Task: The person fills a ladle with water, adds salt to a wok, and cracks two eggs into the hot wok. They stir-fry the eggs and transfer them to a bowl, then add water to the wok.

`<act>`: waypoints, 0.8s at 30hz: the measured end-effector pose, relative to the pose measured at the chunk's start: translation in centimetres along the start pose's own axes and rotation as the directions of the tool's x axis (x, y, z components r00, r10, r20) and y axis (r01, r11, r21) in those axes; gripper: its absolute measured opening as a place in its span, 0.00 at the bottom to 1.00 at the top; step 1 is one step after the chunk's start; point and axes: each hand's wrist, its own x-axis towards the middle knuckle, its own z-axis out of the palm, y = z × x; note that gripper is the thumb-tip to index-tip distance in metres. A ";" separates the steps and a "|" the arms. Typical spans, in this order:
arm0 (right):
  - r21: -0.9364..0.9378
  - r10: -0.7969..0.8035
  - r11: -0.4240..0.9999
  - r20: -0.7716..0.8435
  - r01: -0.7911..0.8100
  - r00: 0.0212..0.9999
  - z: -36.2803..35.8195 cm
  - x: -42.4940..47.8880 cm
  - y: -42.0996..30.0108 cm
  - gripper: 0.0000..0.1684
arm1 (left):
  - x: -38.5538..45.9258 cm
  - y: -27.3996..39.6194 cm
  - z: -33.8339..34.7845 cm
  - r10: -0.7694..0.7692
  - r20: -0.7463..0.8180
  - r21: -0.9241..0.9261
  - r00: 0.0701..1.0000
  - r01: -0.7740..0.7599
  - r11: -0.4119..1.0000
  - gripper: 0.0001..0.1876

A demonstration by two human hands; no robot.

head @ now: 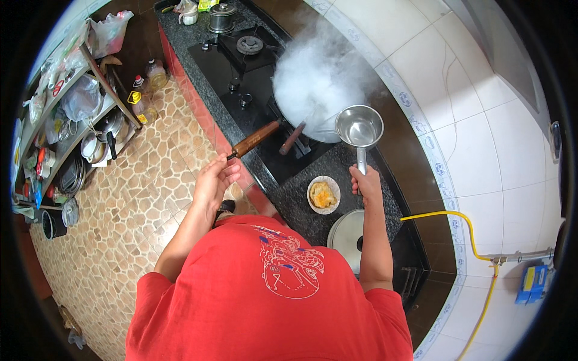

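Observation:
My right hand [366, 182] grips the handle of a stainless steel ladle-like saucepan [359, 126], held at the near right edge of a wok [323, 135]. Thick white steam hides most of the wok and what is in it. The wok's wooden handle [256, 138] points towards my left hand [217, 178], whose fingers are loosely spread at the handle's end; whether they touch it is hard to tell. A second wooden handle [293, 138], of a utensil resting in the wok, leans over the rim. A bowl of fried egg [323, 195] sits on the granite counter [289, 198].
A round lid [347, 234] lies beside my right forearm. Beyond the wok are an unlit-looking gas burner [249, 45] and a lidded metal pot [221, 18]. A yellow gas hose [451, 213] runs along the tiled wall. Shelves with pans [92, 146] and oil bottles [142, 108] are at left.

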 end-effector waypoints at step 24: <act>-0.258 -0.128 0.961 -0.083 0.103 0.988 0.8 1.4 -0.9 0.11 | -0.2 1.0 0.4 -0.087 0.024 -0.010 0.996 0.087 0.996 0.18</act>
